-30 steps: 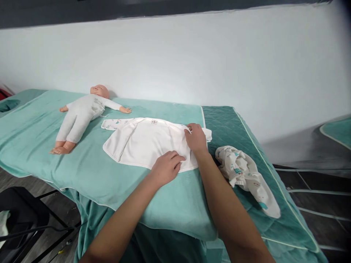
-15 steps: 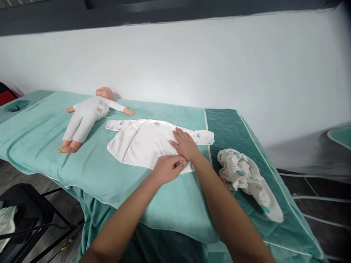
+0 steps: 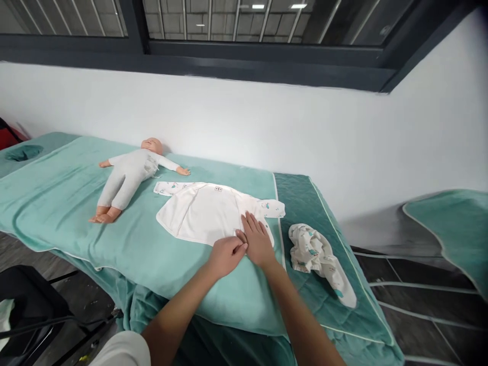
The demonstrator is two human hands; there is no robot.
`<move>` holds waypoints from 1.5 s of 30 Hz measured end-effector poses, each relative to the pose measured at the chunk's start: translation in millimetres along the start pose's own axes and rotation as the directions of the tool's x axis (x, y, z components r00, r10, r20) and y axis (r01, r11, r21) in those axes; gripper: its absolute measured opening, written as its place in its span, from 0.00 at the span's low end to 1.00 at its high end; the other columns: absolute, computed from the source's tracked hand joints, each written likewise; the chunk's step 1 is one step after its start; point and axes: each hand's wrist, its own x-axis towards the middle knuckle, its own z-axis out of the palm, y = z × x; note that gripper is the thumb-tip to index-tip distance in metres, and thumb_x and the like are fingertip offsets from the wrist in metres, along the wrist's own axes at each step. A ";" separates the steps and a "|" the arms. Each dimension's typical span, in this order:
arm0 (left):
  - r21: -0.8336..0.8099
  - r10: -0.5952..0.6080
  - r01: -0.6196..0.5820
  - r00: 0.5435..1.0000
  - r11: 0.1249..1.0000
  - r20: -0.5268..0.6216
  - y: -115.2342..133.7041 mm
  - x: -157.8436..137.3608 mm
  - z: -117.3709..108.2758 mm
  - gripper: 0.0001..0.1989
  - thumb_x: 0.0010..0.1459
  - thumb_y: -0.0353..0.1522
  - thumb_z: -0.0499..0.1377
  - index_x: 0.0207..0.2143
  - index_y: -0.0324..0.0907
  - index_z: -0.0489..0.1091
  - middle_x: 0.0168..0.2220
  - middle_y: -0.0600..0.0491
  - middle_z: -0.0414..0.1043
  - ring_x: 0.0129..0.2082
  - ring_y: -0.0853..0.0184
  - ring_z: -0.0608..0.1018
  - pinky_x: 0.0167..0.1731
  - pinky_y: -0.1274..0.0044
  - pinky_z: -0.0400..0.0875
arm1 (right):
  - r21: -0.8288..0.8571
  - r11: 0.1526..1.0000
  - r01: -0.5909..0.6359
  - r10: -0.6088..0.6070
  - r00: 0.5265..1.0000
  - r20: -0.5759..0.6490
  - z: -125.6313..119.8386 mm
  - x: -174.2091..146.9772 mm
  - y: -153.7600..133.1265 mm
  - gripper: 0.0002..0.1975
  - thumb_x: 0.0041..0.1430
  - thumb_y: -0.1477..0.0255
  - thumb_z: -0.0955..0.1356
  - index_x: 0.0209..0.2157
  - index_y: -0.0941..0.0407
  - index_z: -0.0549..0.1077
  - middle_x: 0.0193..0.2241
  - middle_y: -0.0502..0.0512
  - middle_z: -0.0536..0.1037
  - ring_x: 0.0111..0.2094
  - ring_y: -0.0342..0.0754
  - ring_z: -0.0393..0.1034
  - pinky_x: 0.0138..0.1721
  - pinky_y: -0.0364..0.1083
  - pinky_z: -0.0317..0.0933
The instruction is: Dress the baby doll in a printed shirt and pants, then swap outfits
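A white long-sleeved baby shirt lies spread flat, with its inner side up and its printed cuffs out to both sides. My right hand rests flat on its lower right part, fingers stretched out. Beside it, at the bottom hem, my left hand is closed with curled fingers. Its fingertips meet near the right thumb, and whether they grip the hem is hidden. To the left, a baby doll in a white body lies on its back, arms spread. A crumpled printed baby garment lies to the right.
A light green sheet covers most of the bed, over a dark green quilted cover. Behind stands a white wall below a dark window frame. A black chair is at lower left, another green cover at right.
My view has tilted up, bringing in the window. Both hands have slid slightly toward me along the shirt's lower right; the right stays flat, the left curled. Doll and crumpled garment lie unmoved.
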 end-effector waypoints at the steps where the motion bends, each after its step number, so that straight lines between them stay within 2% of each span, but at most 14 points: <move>1: -0.001 0.002 -0.002 1.000 1.000 -0.007 -0.4 -4.6 -0.1 0.17 0.66 0.36 0.52 0.24 0.41 0.64 0.24 0.56 0.67 0.26 0.70 0.66 0.30 0.76 0.58 | -0.007 1.000 -0.022 0.022 1.000 -0.006 -1.7 -9.6 -4.1 0.32 0.71 0.58 0.53 0.72 0.52 0.49 0.71 0.60 0.52 0.71 0.56 0.46 0.69 0.61 0.48; 4: -0.003 0.003 -0.004 0.999 1.000 -0.038 -2.4 -18.1 -4.0 0.16 0.66 0.35 0.52 0.24 0.42 0.64 0.25 0.55 0.69 0.27 0.69 0.69 0.30 0.75 0.59 | -0.035 0.995 -0.094 0.093 0.995 -0.033 -2.5 -40.2 -13.8 0.32 0.70 0.58 0.53 0.72 0.46 0.45 0.71 0.56 0.52 0.71 0.55 0.46 0.68 0.61 0.50; 7: -0.003 0.016 -0.016 0.999 1.000 -0.037 -9.8 -33.6 -23.4 0.17 0.67 0.37 0.52 0.23 0.44 0.65 0.25 0.52 0.71 0.27 0.67 0.72 0.29 0.73 0.62 | -0.080 0.989 -0.123 0.117 0.990 -0.080 4.7 -72.2 -21.4 0.34 0.70 0.57 0.53 0.73 0.54 0.45 0.71 0.61 0.52 0.72 0.59 0.43 0.68 0.65 0.49; 10: -0.006 0.046 -0.046 0.999 0.999 -0.025 -25.5 -50.6 -70.0 0.16 0.67 0.39 0.52 0.26 0.48 0.70 0.26 0.49 0.74 0.29 0.63 0.76 0.30 0.69 0.68 | -0.115 0.978 -0.173 0.156 0.977 -0.148 13.2 -90.6 -37.2 0.35 0.70 0.57 0.53 0.73 0.52 0.40 0.72 0.61 0.49 0.72 0.64 0.40 0.65 0.71 0.49; 13: 0.006 0.076 -0.076 0.981 0.997 -0.177 -47.3 -60.0 -142.5 0.12 0.67 0.36 0.52 0.33 0.51 0.75 0.31 0.49 0.77 0.34 0.59 0.79 0.36 0.65 0.75 | -0.052 0.980 -0.190 0.170 0.951 -0.257 13.5 -71.7 -71.9 0.37 0.68 0.55 0.55 0.72 0.42 0.33 0.73 0.52 0.42 0.72 0.64 0.36 0.64 0.76 0.49; 16: 0.075 0.122 -0.101 0.909 0.992 -0.397 -78.5 -54.4 -228.2 0.10 0.66 0.37 0.54 0.37 0.54 0.75 0.37 0.50 0.79 0.40 0.59 0.81 0.42 0.64 0.77 | 0.091 0.995 -0.037 0.057 0.973 -0.225 6.8 -5.3 -122.9 0.35 0.69 0.57 0.56 0.73 0.42 0.37 0.73 0.52 0.43 0.73 0.61 0.36 0.66 0.71 0.50; 20: 0.262 0.089 0.093 0.790 0.961 -0.607 -146.8 -31.7 -329.9 0.10 0.65 0.37 0.55 0.44 0.48 0.74 0.54 0.49 0.74 0.57 0.57 0.73 0.60 0.60 0.67 | 0.333 0.941 0.052 -0.015 0.994 -0.112 13.3 136.2 -185.8 0.32 0.69 0.54 0.56 0.69 0.53 0.55 0.71 0.59 0.54 0.72 0.59 0.44 0.69 0.62 0.50; 24: 0.077 -0.268 0.407 0.722 0.910 -0.638 -222.9 -9.6 -384.5 0.19 0.61 0.37 0.59 0.54 0.44 0.69 0.61 0.44 0.68 0.61 0.54 0.70 0.61 0.58 0.65 | 0.462 0.886 0.030 0.011 0.996 -0.086 47.1 288.7 -222.8 0.35 0.67 0.53 0.56 0.67 0.61 0.56 0.67 0.70 0.60 0.68 0.62 0.56 0.65 0.60 0.56; 26: -0.094 -0.425 0.448 0.730 0.889 -0.535 -247.6 1.3 -393.8 0.24 0.61 0.41 0.59 0.58 0.44 0.67 0.60 0.45 0.70 0.58 0.54 0.73 0.60 0.58 0.66 | 0.433 0.901 0.034 0.017 0.993 -0.114 66.4 352.2 -234.0 0.35 0.67 0.53 0.56 0.65 0.65 0.57 0.63 0.75 0.64 0.64 0.66 0.60 0.62 0.62 0.57; 28: -0.204 -0.483 0.440 0.755 0.875 -0.443 -260.8 12.9 -396.8 0.26 0.61 0.45 0.59 0.58 0.45 0.67 0.57 0.46 0.74 0.56 0.54 0.75 0.58 0.58 0.67 | 0.438 0.899 -0.019 0.018 1.000 0.007 83.1 401.8 -242.3 0.37 0.67 0.50 0.56 0.65 0.64 0.55 0.55 0.74 0.73 0.57 0.67 0.69 0.57 0.64 0.62; 33: -0.518 -0.550 0.393 0.813 0.760 -0.191 -263.7 38.5 -396.3 0.28 0.63 0.51 0.56 0.52 0.38 0.73 0.39 0.42 0.81 0.44 0.50 0.81 0.43 0.57 0.76 | 0.512 0.839 -0.185 0.078 0.972 0.223 106.0 467.5 -258.2 0.47 0.58 0.40 0.61 0.62 0.66 0.62 0.55 0.78 0.73 0.54 0.69 0.72 0.52 0.61 0.66; 37: -0.543 -0.517 0.334 0.825 0.771 -0.226 -254.3 42.5 -385.7 0.26 0.62 0.51 0.57 0.48 0.39 0.76 0.36 0.42 0.80 0.43 0.49 0.81 0.40 0.56 0.77 | 0.623 0.772 -0.129 -0.023 0.973 0.231 101.3 472.8 -262.5 0.40 0.57 0.44 0.67 0.59 0.62 0.67 0.57 0.73 0.73 0.54 0.65 0.73 0.52 0.57 0.69; 41: -0.484 -0.466 0.271 0.815 0.832 -0.344 -228.7 37.2 -361.9 0.27 0.59 0.52 0.59 0.48 0.40 0.75 0.36 0.42 0.80 0.41 0.49 0.82 0.38 0.57 0.78 | 0.624 0.764 -0.167 -0.001 0.966 0.260 74.9 450.0 -242.5 0.45 0.54 0.44 0.70 0.61 0.63 0.64 0.60 0.75 0.70 0.56 0.66 0.71 0.55 0.60 0.67; 45: -0.572 -0.437 0.253 0.874 0.781 -0.211 -179.7 40.2 -324.2 0.26 0.61 0.52 0.56 0.53 0.45 0.71 0.36 0.47 0.80 0.37 0.53 0.83 0.34 0.60 0.79 | 0.586 0.790 -0.181 0.050 0.971 0.233 31.5 417.0 -186.1 0.49 0.51 0.41 0.69 0.64 0.60 0.62 0.62 0.74 0.68 0.57 0.68 0.69 0.55 0.64 0.65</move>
